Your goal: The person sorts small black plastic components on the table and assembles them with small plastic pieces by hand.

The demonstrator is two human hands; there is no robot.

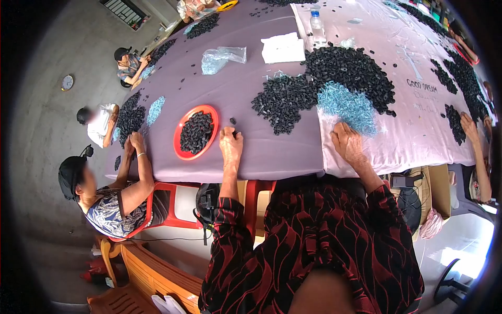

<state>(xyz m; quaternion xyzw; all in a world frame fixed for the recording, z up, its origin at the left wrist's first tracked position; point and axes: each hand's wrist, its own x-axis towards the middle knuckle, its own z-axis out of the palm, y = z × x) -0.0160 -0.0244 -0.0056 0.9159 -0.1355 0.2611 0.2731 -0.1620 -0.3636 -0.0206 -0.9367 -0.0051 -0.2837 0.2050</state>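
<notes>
My left hand (231,146) is closed, fingertips curled together, over the purple cloth beside a red-rimmed plate (177,137) heaped with small black parts (196,133). One loose black part (232,121) lies just beyond its fingers. Whatever those fingers hold, if anything, is too small to name. At the near edge of a pile of small clear-blue pieces (347,107), my right hand (347,142) is also closed, its fingers bent down and their tips hidden. Behind that pile spreads a large heap of black parts (348,70), with another black heap (285,102) to its left.
A plastic bag (223,59), white paper (283,48) and a water bottle (317,27) stand farther back. People sit along the left side, the nearest in a black cap (72,178). Another person's arm (477,152) reaches in at right. A wooden bench (151,272) is behind at lower left.
</notes>
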